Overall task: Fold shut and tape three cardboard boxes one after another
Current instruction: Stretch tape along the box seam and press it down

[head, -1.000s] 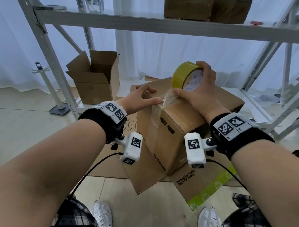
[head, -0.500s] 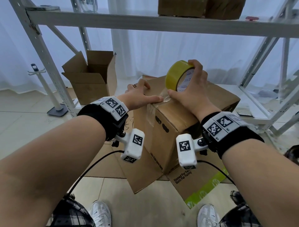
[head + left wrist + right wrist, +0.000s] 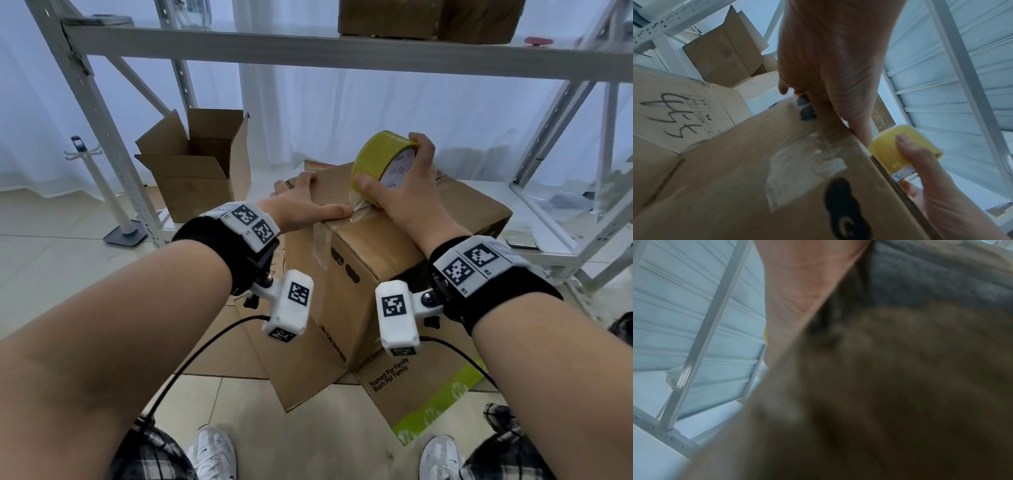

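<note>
A closed brown cardboard box [image 3: 370,253] [image 3: 748,186] stands on the floor in front of me. My left hand [image 3: 305,209] [image 3: 830,68] lies flat on its top near corner, thumb pressing the clear tape strip [image 3: 358,210] at the edge. A patch of tape [image 3: 801,168] runs down the near side. My right hand [image 3: 404,192] [image 3: 931,183] grips the yellow tape roll [image 3: 383,159] [image 3: 900,151] standing on the box top, thumb on its outer face. The right wrist view is blurred cardboard and palm [image 3: 803,293].
An open box [image 3: 198,164] [image 3: 723,53] sits at the back left on the low shelf. Two more boxes [image 3: 428,17] stand on the upper shelf of the white metal rack [image 3: 308,51]. Flattened cardboard [image 3: 404,387] lies under the box. My white shoes [image 3: 212,452] are below.
The right hand has carried the tape roll a little farther back across the box top, drawing out tape. The left hand keeps pressing the tape at the near edge.
</note>
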Motion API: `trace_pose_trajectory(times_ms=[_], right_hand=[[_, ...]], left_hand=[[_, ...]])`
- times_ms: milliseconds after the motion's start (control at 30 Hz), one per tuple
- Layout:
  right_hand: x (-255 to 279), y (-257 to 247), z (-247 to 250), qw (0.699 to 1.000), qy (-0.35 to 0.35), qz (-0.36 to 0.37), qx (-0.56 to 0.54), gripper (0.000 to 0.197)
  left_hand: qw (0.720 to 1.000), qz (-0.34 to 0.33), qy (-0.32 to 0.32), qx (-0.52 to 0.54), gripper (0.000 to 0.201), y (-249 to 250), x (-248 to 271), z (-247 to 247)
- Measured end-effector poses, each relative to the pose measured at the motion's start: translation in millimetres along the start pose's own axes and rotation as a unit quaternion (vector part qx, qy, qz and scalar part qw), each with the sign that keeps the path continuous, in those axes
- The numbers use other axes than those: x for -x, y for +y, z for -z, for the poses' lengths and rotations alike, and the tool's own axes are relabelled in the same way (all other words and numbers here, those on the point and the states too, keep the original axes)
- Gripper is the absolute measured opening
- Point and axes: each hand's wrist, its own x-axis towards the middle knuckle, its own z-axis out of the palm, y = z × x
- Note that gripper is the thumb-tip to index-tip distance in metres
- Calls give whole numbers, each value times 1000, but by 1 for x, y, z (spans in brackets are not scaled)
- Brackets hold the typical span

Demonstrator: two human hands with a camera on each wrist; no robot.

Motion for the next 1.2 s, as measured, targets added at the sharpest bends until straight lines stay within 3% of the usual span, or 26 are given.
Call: trace_pose_trajectory(times_ms=[133,267,367,433,567,667,833,933,1000,1100,1200], right_hand=[[2,-2,1,1000,13,-12,-5,98],[3,-5,8,999,6,-29,21,105],[6,-5,22,996,0,-44,77,111],[6,-2,34,990,10,-53,128,99],[1,21,64,951,31,-142,273,74],[5,36,69,949,8,-198,246,73],[10,23,51,956,65,-186,216,55],[9,12,35,945,53,-167,276,47],[7,5,21,937,38,-99,332,43],[7,-5,2,947,18,18,320,28],[9,-5,-11,959,20,34,282,26]], left_hand=[[998,-30,-44,39,106,-13,2,7],[997,-24,-45,53,101,-8,5,6],[996,-4,-14,85,79,4,3,-2],[995,12,-2,97,77,10,3,-9],[991,16,3,129,106,10,6,-19],[985,-2,29,168,95,4,5,-24],[980,-11,59,192,72,-12,-4,-5],[978,-21,34,203,51,-25,-9,21],[984,-36,31,170,44,-29,-13,35],[989,-56,24,132,55,-32,-32,39],[983,-95,36,153,30,-30,-40,38]])
